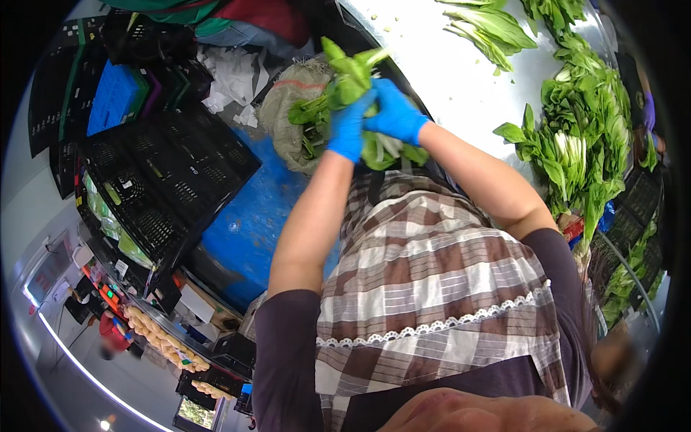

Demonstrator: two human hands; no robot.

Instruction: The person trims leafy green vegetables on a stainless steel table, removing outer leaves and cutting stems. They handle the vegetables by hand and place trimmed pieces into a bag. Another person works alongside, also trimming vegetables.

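My left hand (350,125), in a blue glove, is closed round a bunch of leafy greens (348,81) whose leaves point away from me. Against it, my right hand (398,112), also blue-gloved, has its fingers curled on the same bunch; where they meet is partly hidden. More leaves and pale stalks (382,151) show below the hands, in front of my checked apron (421,248). Beneath and to the left stands an open woven sack (286,108) with greens in it. On the metal table (432,70) to the right lie loose greens (491,32) and a large heap of them (583,124).
Black plastic crates (173,173) and a blue crate (113,97) stand at the left beside a blue floor surface (243,216). Crumpled white paper (235,78) lies near the sack. A person in green and red is at the top; a purple-gloved hand (649,113) is at the far right.
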